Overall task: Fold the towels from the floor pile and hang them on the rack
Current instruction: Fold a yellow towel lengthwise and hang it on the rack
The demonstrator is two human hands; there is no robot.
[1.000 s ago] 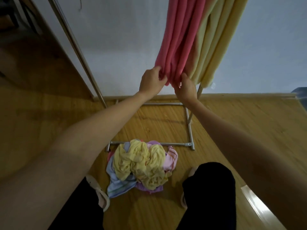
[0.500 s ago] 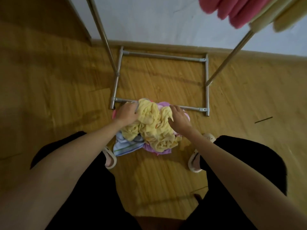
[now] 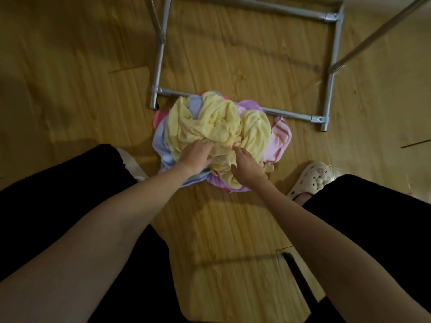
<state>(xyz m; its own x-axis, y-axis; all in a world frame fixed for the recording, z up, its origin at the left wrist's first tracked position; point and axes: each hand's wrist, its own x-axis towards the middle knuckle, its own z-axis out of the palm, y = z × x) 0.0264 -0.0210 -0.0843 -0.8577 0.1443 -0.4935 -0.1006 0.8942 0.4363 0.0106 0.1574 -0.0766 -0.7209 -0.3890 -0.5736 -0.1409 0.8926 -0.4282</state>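
Note:
A crumpled pile of towels (image 3: 221,136) lies on the wooden floor, against the front bar of the rack's metal base (image 3: 293,115). Pale yellow towels (image 3: 210,122) lie on top; blue, purple and pink ones show underneath. My left hand (image 3: 196,156) presses into the yellow cloth at the pile's near side, fingers curled into the folds. My right hand (image 3: 245,165) rests just to its right on the same yellow cloth, fingers bent around a fold. The rack's top rail and hung towels are out of view.
The rack's upright poles (image 3: 373,36) slant up at the upper left and upper right. My knees in black trousers flank the pile, with a pale clog (image 3: 312,180) on the right and a second shoe (image 3: 131,163) on the left. Wooden floor lies all around.
A second ago both hands were up at the pink towel hanging on the rack. They came down to the floor pile and have since shifted from its far side to its near side.

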